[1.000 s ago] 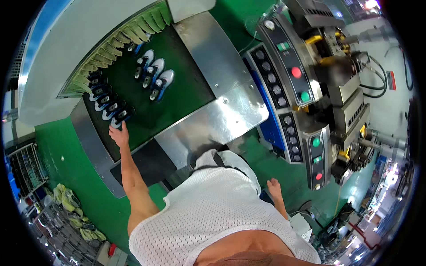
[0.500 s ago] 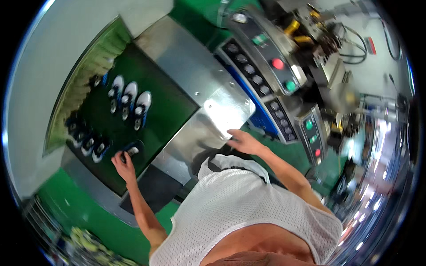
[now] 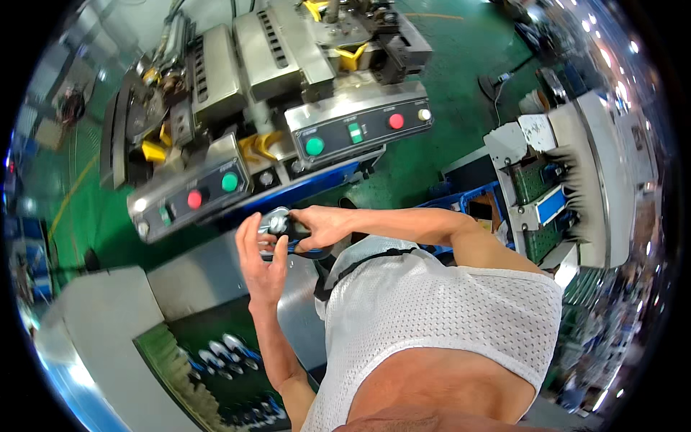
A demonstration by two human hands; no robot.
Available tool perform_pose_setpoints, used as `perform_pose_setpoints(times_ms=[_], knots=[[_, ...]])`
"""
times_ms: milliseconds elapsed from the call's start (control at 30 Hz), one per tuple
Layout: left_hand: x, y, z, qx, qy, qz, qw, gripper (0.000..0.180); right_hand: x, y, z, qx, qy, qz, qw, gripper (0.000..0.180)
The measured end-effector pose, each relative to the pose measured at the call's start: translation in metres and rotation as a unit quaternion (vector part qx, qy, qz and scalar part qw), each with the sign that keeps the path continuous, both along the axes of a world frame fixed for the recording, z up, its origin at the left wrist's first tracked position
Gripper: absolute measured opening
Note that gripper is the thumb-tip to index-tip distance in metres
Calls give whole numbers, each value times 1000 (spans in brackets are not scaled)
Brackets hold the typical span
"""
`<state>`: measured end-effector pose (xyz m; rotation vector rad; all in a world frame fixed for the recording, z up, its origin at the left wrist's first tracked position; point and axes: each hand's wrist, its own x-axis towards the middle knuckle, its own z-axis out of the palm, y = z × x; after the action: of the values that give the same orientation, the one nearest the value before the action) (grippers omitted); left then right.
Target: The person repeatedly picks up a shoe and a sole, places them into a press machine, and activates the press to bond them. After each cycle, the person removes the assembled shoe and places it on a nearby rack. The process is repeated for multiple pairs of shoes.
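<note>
**Both hands meet on a small shoe part in front of the control panels**

While rows of small shoe parts (image 3: pixel 230 353) lie on the dark conveyor belt (image 3: pixel 216 381) at the lower left, the left hand (image 3: pixel 260 261) is raised above the steel tabletop (image 3: pixel 194 277), its fingers spread and its palm set against a dark and silver shoe part (image 3: pixel 282 229). Just right of it, the right hand (image 3: pixel 320 227) pinches that same part from the other side, fingers curled round it. The part sits between the two hands, close below the left control panel (image 3: pixel 194 196) with its red and green buttons. Farther right stands a second control panel (image 3: pixel 360 129), and a grey machine (image 3: pixel 576 173) rises at the far right over the green floor (image 3: pixel 461 86).
</note>
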<state>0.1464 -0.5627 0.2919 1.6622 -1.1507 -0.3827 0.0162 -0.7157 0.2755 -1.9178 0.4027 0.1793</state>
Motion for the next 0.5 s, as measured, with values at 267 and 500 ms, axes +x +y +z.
perform_pose_setpoints(times_ms=[267, 500], knots=[[-27, -152, 9, -108, 112, 9, 988, 32, -161, -111, 30, 368, -141, -343, 853, 63], [-73, -209, -29, -18, 153, -54, 987, 30, -198, -146, 1, 438, -298, -452, 717, 63]])
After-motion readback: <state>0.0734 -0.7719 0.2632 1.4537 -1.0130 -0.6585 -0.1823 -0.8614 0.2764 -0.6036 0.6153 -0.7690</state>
